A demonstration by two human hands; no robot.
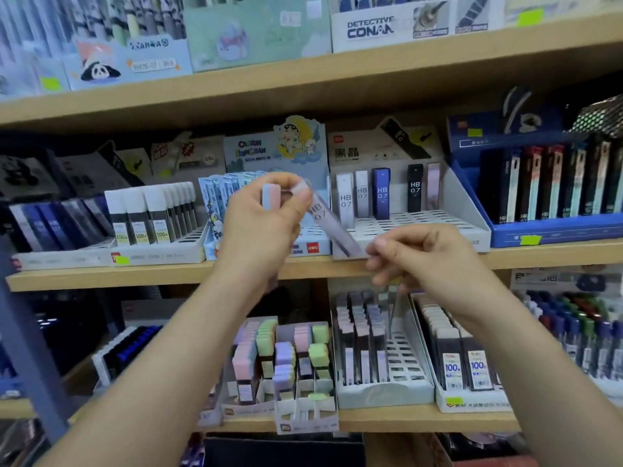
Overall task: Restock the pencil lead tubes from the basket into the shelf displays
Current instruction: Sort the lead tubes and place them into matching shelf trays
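Left hand [263, 224]: you are holding it up in front of the middle shelf [135, 276], fingers curled round two tubes.
- Pastel tube [271, 195]: blue-and-pink cap, standing upright in that grip.
- Grey tube [328, 220]: marked HB 0.7, slanting down to the right, its upper end under your left fingertips.

Right hand [428, 261]: you are keeping it lower and to the right, fingers curled, thumb and forefinger pinching the grey tube's lower end; the tips are blurred.

White display [438, 230]: sitting on the middle shelf just behind the grey tube, most slots bare.
- Five HB 0.7 tubes [381, 193]: standing upright in its far row.

Blue display [556, 230]: sitting to the right, holding dark boxes.

Lower tray [384, 396]: sitting below your right hand, partly filled along its left side.

Pastel-capped tubes [286, 352]: standing to the tray's left.
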